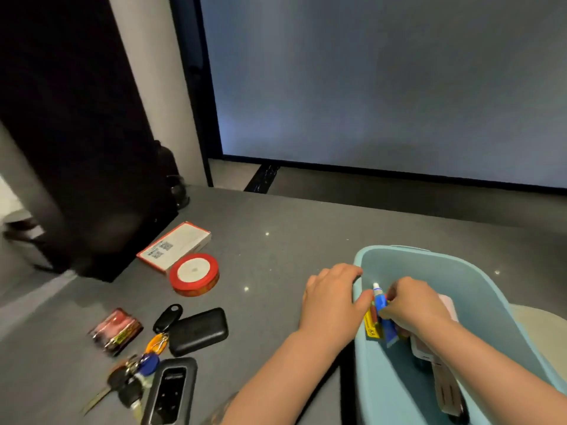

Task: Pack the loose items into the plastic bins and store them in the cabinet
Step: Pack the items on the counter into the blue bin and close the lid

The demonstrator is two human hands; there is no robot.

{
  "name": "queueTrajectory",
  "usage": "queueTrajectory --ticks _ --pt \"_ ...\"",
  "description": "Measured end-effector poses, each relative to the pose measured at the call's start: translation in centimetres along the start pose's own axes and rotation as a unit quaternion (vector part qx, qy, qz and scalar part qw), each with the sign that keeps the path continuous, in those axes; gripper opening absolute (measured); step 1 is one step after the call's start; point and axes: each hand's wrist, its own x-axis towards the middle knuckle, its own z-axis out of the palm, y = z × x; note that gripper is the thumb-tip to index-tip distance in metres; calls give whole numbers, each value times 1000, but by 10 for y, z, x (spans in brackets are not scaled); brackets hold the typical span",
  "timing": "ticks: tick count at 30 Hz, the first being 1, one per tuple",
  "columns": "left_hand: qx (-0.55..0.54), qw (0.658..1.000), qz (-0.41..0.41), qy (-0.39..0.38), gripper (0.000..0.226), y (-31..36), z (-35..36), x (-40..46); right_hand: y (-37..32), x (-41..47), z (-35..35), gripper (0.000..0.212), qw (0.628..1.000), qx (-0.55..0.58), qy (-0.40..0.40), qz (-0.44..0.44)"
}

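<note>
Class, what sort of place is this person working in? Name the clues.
Probably a home: a grey countertop holds everyday clutter, such as keys and a ribbon roll, beside a blue plastic bin.

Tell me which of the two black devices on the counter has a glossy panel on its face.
The black device at the bottom edge, beside the keys. The black case above it is plain matte, with no panel.
</note>
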Motion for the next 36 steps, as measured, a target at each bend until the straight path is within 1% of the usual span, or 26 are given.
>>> queueTrajectory --ticks 2,4,5,7,8,10,12,15,18,21,25,29,32,34,36 --pt "-2 1000 -9 5 37 -4 -9 -13 1 -5 1 14 998 -56 34 -19" --pt "7 999 -20 25 36 -17 -24 -29 4 -9 -1 13 996 -54 66 -34" --pt "13 999 -29 40 36 -27 -33 -38 5 -10 -5 14 996 -24 79 -39" --pt "26 996 -57 70 34 -51 -53 -60 4 -13 -19 20 992 81 80 -50" --pt "34 993 -76 82 33 -65 -64 -71 0 -15 -28 20 986 122 89 -69" --pt "49 986 -127 100 31 -92 -86 -96 -18 -23 -41 21 968 159 134 -139" --pt "55 975 -179 118 28 -117 -106 -118 -61 -50 -57 29 950 174 157 -208" --pt "67 957 -239 151 26 -147 -128 -147 -131 -101 -56 22 938 171 142 -267" --pt "85 943 -276 162 23 -172 -142 -168 -177 -138 -26 15 933 193 78 -294" --pt "107 935 -302 149 19 -191 -149 -181 -204 -150 22 16 934 186 15 -303" --pt "119 934 -313 126 11 -207 -147 -188 -219 -149 77 35 937 175 -23 -300" --pt "133 935 -309 113 10 -216 -143 -187 -239 -159 117 58 942 132 2 -308" --pt "124 938 -299 125 7 -220 -142 -189 -250 -166 135 79 947 92 30 -305" --pt "103 941 -289 142 6 -221 -143 -190 -249 -166 139 86 953 83 36 -291" --pt "81 944 -270 171 7 -220 -146 -191 -242 -163 142 84 957 101 24 -272"
